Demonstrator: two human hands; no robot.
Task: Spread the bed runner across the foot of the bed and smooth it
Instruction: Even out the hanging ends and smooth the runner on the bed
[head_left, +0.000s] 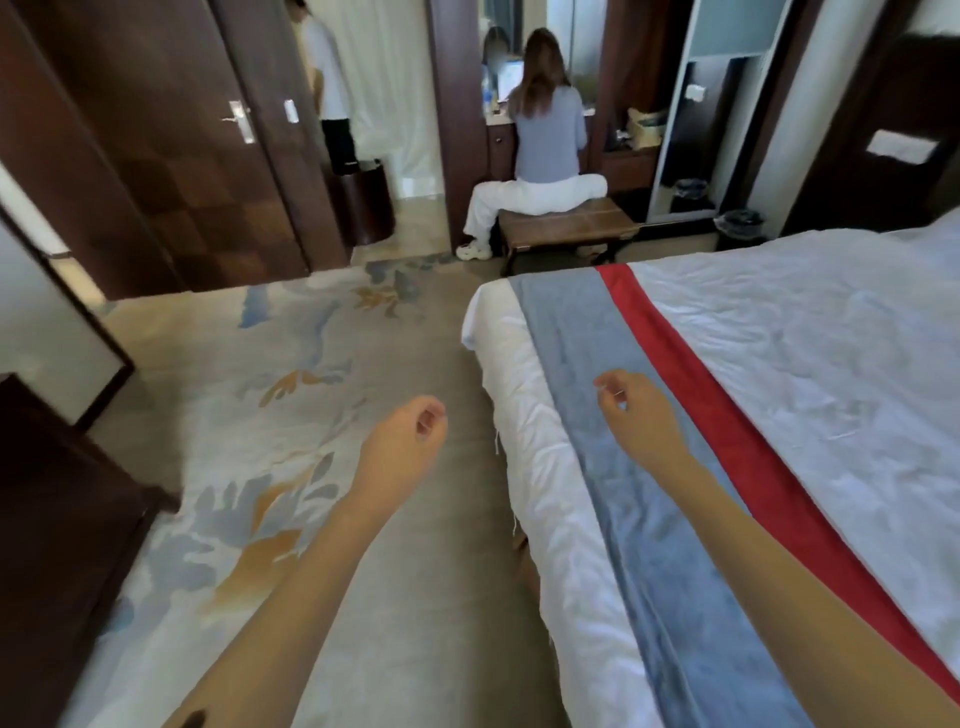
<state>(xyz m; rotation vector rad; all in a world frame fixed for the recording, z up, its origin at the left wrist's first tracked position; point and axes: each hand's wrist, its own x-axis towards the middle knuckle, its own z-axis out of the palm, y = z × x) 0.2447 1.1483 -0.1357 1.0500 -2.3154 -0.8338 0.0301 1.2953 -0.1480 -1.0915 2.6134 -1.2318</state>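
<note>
Looking soft and light, the blue-and-red cloth bed runner (563, 325) wants pinching by its edge; left grip (402, 441) and right grip (631, 415) hang loose, empty.

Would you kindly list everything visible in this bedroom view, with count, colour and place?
bed runner: one, grey-blue with red band, across the bed's foot
bed: one, white covers, right
carpet: one, beige with blue and orange pattern, floor left
bench: one, brown, beyond the bed
seated person: one, blue top, on the bench
standing person: one, white top, back left
bin: at least one, black, back right
left hand: one, loosely curled, empty, over the carpet
right hand: one, loosely curled, empty, over the bed runner
</note>
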